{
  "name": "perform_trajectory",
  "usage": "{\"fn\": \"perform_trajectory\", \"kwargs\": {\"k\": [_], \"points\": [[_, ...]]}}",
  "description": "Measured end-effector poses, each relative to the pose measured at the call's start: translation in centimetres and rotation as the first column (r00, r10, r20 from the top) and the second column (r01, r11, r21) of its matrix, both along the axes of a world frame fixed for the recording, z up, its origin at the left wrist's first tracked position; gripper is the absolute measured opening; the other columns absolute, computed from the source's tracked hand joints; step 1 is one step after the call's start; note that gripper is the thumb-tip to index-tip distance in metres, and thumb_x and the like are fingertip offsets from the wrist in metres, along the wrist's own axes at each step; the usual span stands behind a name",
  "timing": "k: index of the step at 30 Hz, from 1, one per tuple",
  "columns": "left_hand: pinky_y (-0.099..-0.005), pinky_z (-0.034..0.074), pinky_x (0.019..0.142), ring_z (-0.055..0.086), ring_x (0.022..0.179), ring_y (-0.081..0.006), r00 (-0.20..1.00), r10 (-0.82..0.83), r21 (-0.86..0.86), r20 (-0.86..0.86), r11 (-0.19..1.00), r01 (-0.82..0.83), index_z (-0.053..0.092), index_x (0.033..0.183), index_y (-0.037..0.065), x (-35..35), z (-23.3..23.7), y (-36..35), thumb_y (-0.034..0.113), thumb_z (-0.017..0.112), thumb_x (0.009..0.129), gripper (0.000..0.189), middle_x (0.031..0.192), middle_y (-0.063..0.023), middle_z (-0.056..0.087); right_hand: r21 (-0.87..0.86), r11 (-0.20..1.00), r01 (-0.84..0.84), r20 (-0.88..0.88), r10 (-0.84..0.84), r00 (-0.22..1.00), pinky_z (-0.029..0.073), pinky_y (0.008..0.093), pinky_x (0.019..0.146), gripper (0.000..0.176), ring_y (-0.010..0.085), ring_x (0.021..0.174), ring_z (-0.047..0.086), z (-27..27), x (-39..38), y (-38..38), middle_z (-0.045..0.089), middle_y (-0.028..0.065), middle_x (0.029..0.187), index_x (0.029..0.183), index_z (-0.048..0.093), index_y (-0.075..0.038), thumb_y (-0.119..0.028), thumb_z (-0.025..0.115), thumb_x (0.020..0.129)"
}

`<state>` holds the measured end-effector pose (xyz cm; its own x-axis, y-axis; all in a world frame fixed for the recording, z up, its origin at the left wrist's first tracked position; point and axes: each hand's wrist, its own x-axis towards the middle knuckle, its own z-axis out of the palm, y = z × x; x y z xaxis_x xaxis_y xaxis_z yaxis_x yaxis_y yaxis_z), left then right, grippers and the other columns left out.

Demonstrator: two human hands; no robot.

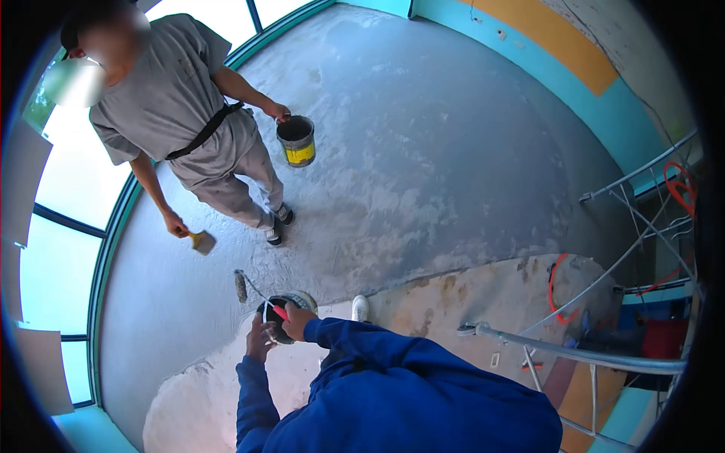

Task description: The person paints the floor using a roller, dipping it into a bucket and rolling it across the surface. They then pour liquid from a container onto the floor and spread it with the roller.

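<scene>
My right hand (297, 323) is closed around the red handle (281, 312) of a paint roller, whose grey, coated sleeve (240, 287) sticks out over the floor to the left. Below the roller's frame is a dark bucket (305, 300) with a pale, smeared side. At this bucket's near left rim my left hand (259, 337) grips it, the fingers pointing up along the edge. Both my arms are in blue sleeves.
A person (177, 90) stands ahead on the left with a wide brush (202, 241) and a black bucket (295, 141) with a yellow label. Grey wet-looking coating (423, 166) covers much of the floor, bordering paler bare floor (204, 408). Metal scaffolding (589, 359) stands at right.
</scene>
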<state>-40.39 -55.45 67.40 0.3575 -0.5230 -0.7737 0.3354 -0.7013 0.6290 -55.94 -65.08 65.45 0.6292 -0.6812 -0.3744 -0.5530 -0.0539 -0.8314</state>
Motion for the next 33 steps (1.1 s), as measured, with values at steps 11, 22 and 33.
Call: {"fn": "perform_trajectory", "kwargs": {"k": [11, 22, 33], "points": [[-0.03, 0.051, 0.077, 0.061, 0.093, -0.0185, 0.983, -0.087, -0.286, 0.163, 0.949, 0.131, 0.056, 0.115, 0.008, -1.8, -3.8, 5.6, 0.04, 0.043, 0.098, 0.039, 0.106, -0.007, 0.063, -0.075, 0.972, -0.224, -0.12, 0.214, 0.969, 0.05, 0.0458, 0.083, 0.039, 0.0367, 0.098, 0.063, 2.1, 2.6, 7.5, 0.065, 0.0214, 0.104, 0.114, 0.048, 0.001, -0.023, 0.055, 0.083], [-0.0313, 0.049, 0.063, 0.06, 0.072, -0.0178, 0.86, 0.376, -0.175, -0.346, 0.874, -0.453, 0.058, 0.107, 0.008, 1.8, -9.9, 17.9, 0.033, 0.049, 0.094, 0.03, 0.082, -0.0051, 0.061, -0.722, 0.5, -0.478, 0.051, 0.728, 0.684, 0.05, 0.0436, 0.065, 0.031, 0.0317, 0.066, 0.062, 40.8, -9.4, 2.0, 0.063, 0.0159, 0.084, 0.097, 0.056, 0.001, -0.025, 0.062, 0.08], [-0.0314, 0.047, 0.055, 0.056, 0.062, -0.0182, 0.807, 0.332, -0.08, -0.489, 0.904, -0.421, 0.058, 0.098, 0.009, -2.0, -26.8, 12.7, 0.037, 0.049, 0.093, 0.03, 0.071, -0.0032, 0.056, -0.736, 0.403, -0.544, -0.166, 0.671, 0.722, 0.049, 0.0405, 0.059, 0.03, 0.0283, 0.064, 0.062, 41.0, -12.2, 6.3, 0.062, 0.0132, 0.081, 0.098, 0.057, 0.0, -0.024, 0.062, 0.081]]}}
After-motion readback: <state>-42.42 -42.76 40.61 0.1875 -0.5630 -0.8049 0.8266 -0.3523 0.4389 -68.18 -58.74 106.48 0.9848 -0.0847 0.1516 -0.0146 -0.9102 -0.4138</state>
